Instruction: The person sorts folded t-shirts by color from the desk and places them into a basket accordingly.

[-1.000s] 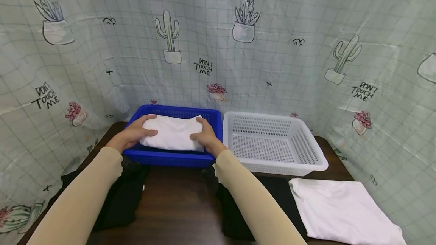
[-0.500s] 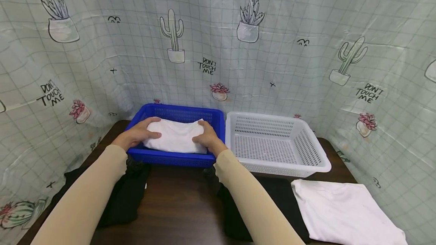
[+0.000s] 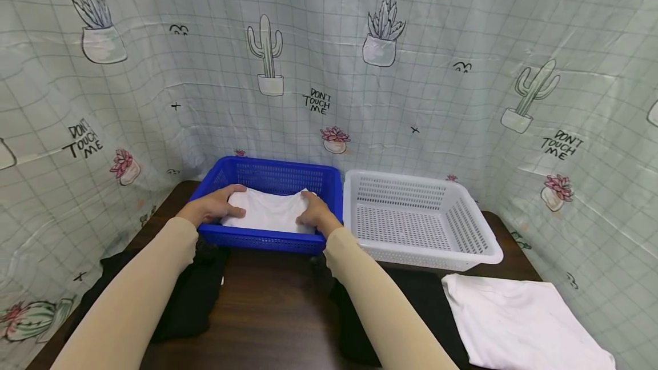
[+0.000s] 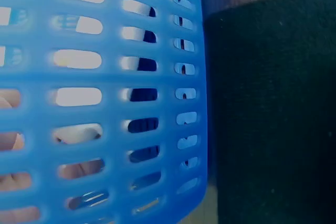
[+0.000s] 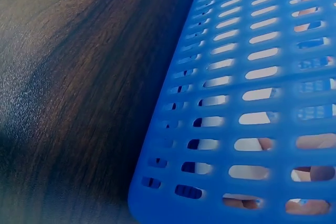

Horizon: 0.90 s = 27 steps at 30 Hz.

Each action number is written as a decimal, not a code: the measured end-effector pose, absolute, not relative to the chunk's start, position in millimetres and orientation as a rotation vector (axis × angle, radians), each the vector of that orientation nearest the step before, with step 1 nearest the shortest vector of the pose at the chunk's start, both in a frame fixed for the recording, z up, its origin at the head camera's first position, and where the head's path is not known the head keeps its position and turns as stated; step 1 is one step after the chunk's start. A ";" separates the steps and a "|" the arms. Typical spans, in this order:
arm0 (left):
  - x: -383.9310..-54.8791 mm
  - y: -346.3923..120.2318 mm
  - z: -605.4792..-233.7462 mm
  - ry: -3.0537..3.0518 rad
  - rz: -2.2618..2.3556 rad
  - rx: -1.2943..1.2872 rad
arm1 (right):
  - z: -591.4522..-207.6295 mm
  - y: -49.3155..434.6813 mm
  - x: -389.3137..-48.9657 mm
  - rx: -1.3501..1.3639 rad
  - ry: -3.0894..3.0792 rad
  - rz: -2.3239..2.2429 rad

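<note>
A folded white T-shirt (image 3: 272,210) lies low inside the blue basket (image 3: 262,238). My left hand (image 3: 215,204) grips its left end, thumb on top. At the other end, my right hand (image 3: 316,213) holds the shirt the same way. Both wrists cross the basket's near side. In the left wrist view, the slotted basket wall (image 4: 110,77) fills most of the picture, with white cloth and bits of fingers behind the slots. The right wrist view has the basket wall (image 5: 231,82) too, with cloth and fingers partly hidden behind it.
To the right of the blue basket stands a white basket (image 3: 411,250). A folded white garment (image 3: 524,318) lies at the table's right, beside a black garment (image 3: 421,301). Another black garment (image 3: 190,301) is at the left on the brown table (image 3: 272,307). A printed curtain (image 3: 329,44) hangs behind.
Both hands have lowered the white T-shirt deeper into the blue basket, so more of the basket's back wall shows. The view has shifted slightly.
</note>
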State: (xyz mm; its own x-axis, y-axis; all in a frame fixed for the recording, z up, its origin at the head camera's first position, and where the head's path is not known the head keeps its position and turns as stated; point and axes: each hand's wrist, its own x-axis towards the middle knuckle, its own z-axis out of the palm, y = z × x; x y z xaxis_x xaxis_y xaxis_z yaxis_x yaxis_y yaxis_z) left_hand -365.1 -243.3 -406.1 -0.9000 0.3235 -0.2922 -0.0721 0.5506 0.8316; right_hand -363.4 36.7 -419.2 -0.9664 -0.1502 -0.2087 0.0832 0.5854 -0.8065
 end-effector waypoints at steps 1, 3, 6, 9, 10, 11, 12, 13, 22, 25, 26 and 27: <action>-364.9 -243.1 -405.8 2.382 1.284 0.206 | -419.5 36.6 -363.1 -0.061 2.576 -1.305; -364.9 -243.1 -405.9 2.401 1.250 0.203 | -419.5 36.2 -362.0 -0.070 2.609 -1.251; -365.7 -243.0 -406.5 2.428 1.213 0.197 | -419.3 35.0 -360.4 -0.088 2.662 -1.132; -368.3 -243.3 -408.4 2.459 1.194 0.180 | -419.3 33.9 -359.3 -0.100 2.690 -1.032; -369.5 -243.7 -409.3 2.470 1.185 0.177 | -419.2 33.6 -359.2 -0.101 2.696 -1.008; -370.6 -244.0 -410.1 2.478 1.179 0.174 | -419.1 33.3 -359.2 -0.098 2.696 -0.998; -371.6 -244.2 -410.9 2.486 1.175 0.173 | -418.9 33.0 -359.4 -0.096 2.698 -0.987; -372.7 -244.3 -411.7 2.492 1.163 0.173 | -419.3 33.1 -359.5 -0.095 2.700 -0.982; -370.5 -239.7 -406.7 2.563 1.021 0.256 | -416.6 35.7 -358.3 -0.127 2.692 -1.006; -366.4 -237.2 -399.9 2.627 0.927 0.280 | -410.2 38.4 -354.5 -0.175 2.667 -1.016; -365.3 -236.3 -397.2 2.650 0.885 0.270 | -407.7 39.4 -352.9 -0.195 2.649 -1.030; -363.9 -235.4 -394.0 2.673 0.838 0.260 | -405.0 40.1 -352.0 -0.200 2.629 -1.036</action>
